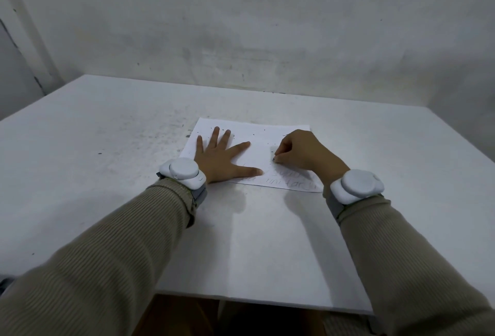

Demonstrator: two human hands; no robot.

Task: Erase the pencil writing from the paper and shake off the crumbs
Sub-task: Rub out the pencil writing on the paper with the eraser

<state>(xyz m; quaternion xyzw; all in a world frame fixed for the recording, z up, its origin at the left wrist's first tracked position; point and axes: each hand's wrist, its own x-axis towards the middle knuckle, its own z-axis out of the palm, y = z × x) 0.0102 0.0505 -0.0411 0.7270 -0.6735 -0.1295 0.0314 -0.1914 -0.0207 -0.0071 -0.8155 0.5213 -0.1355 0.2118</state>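
The paper [257, 136] lay flat mid-bench [107, 126], its near edge well back from the front edge, with bare surface open to left, right and front. The left hand [218, 157] pressed its left half, fingers [239, 146] straight and spread wide. The right hand [302, 151] sat over the right half, fingers curled, pinching a small dark item [273, 159], too hidden to name, against the sheet. Pencil writing [292, 184] ran along the near edge; crumbs [263, 131] dotted the far part
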